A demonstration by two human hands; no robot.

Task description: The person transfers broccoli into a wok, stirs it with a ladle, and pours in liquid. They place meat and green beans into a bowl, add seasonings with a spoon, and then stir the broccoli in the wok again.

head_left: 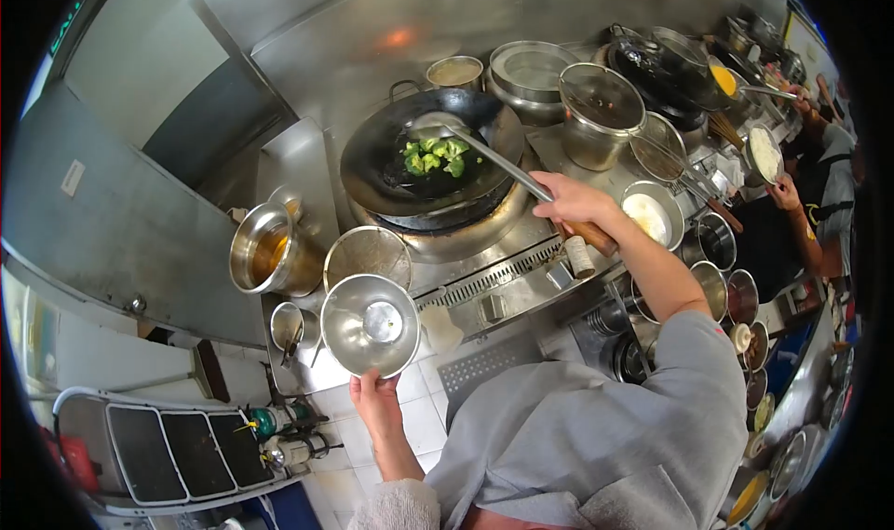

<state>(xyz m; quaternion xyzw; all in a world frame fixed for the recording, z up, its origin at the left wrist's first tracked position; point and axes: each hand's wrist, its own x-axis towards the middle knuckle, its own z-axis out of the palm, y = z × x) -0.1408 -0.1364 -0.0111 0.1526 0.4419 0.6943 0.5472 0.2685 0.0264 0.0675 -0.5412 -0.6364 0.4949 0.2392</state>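
Observation:
A black wok (372, 162) sits on the burner and holds green broccoli (434, 155). My right hand (570, 199) grips the wooden handle of a long steel ladle (484, 153), whose bowl rests in the wok beside the broccoli. My left hand (374, 401) holds a round steel bowl (371, 325) by its near rim, below and left of the wok. The bowl looks empty and shiny inside.
A steel pot of oil (265, 251) and a wire strainer (367, 255) stand left of the burner. Lidded pots (601, 111) and several small seasoning bowls (712, 241) fill the right side. Another person (819, 195) works at the far right.

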